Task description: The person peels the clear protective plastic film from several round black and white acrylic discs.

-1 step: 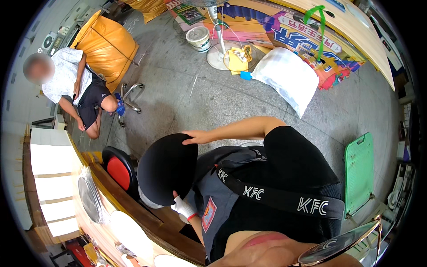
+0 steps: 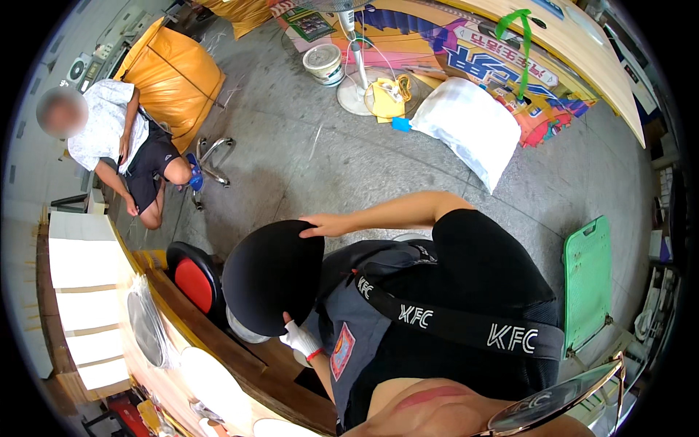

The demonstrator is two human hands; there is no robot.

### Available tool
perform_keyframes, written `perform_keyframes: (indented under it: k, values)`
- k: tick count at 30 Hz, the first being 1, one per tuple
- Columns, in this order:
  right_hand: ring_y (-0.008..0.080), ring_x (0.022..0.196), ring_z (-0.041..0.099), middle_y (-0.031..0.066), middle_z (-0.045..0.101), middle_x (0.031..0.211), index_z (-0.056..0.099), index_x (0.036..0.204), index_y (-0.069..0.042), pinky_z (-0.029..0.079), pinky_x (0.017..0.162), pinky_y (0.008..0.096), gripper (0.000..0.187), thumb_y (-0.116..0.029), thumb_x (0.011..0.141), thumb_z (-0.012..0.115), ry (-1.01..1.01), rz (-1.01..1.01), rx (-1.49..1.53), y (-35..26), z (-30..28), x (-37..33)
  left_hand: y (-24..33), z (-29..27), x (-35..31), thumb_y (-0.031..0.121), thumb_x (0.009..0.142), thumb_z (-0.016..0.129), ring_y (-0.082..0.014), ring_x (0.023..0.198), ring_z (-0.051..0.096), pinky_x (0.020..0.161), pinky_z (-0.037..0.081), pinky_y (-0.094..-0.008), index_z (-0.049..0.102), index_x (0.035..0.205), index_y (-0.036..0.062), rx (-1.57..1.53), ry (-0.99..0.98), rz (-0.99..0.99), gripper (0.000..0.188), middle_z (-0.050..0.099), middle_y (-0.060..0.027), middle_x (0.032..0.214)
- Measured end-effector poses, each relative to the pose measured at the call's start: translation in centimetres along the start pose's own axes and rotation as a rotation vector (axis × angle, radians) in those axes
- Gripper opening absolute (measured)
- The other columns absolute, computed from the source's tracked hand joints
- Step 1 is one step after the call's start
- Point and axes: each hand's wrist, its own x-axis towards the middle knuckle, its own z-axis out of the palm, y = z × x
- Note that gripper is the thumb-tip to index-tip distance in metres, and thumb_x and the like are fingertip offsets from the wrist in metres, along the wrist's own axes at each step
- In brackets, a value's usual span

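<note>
Before my body is a large, smooth, matte black dome-shaped piece; its exact kind does not show. My right hand, bare, grips its far upper edge with the thumb and fingers. On the lower edge, near my grey apron, my left hand wears a white glove with a red cuff. Its thumb lies over the black surface, and the remaining fingers are mostly hidden behind the piece. A pale, shiny rounded thing partly shows beneath the dome.
A worktable with white sheets runs along the left. Beside it stands a red-and-black seat. A person sits near a large orange bag. Beyond are a fan stand, a bucket, a white sack and a green folding chair.
</note>
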Motion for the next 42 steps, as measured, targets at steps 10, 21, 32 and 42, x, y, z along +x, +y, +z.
perform_keyframes:
  k: [10,21,32,42]
  values:
    - [0.0277,0.109,0.062,0.0142,0.068,0.113,0.057,0.126,-0.005,0.046,0.094,0.0373,0.040,-0.036,0.100,0.054,0.104,0.016,-0.064,-3.8,-1.7,-0.8,1.8,0.8,0.5,0.008,0.091,0.066,-0.0140,0.086,0.057,0.074,0.046,-0.0262,0.063,0.111,-0.0049,-0.246,-0.095,-0.282,0.023,0.065,-0.0073,0.108]
    - [0.0287,0.088,0.065,0.0168,0.067,0.102,0.056,0.124,-0.001,0.051,0.074,0.0382,0.048,-0.041,0.098,0.057,-0.252,0.043,-0.364,-6.4,-4.0,2.4,4.5,-1.3,-0.8,0.009,0.091,0.064,-0.0287,0.102,0.063,0.085,0.055,-0.0431,0.055,0.127,-0.0054,-0.366,-0.247,-0.118,0.039,0.062,-0.0171,0.120]
    - [0.0158,0.101,0.064,0.0082,0.067,0.113,0.060,0.119,0.000,0.050,0.088,0.0279,0.027,-0.013,0.095,0.057,-0.149,0.435,0.471,-5.2,-3.5,7.6,11.7,-7.8,-6.9,0.013,0.093,0.067,-0.0191,0.112,0.061,0.096,0.047,-0.0315,0.037,0.150,0.0110,0.044,0.036,-0.035,0.065,0.064,-0.0117,0.126]
    - [0.0217,0.118,0.059,0.0096,0.061,0.129,0.054,0.132,-0.002,0.047,0.101,0.0355,0.037,-0.014,0.098,0.051,-0.338,0.390,0.693,-3.9,5.9,17.2,16.1,-23.5,-12.6,0.033,0.081,0.075,-0.0379,0.119,0.053,0.097,0.045,-0.0459,0.054,0.133,0.0077,1.260,0.676,-0.185,0.061,0.058,-0.0158,0.129]
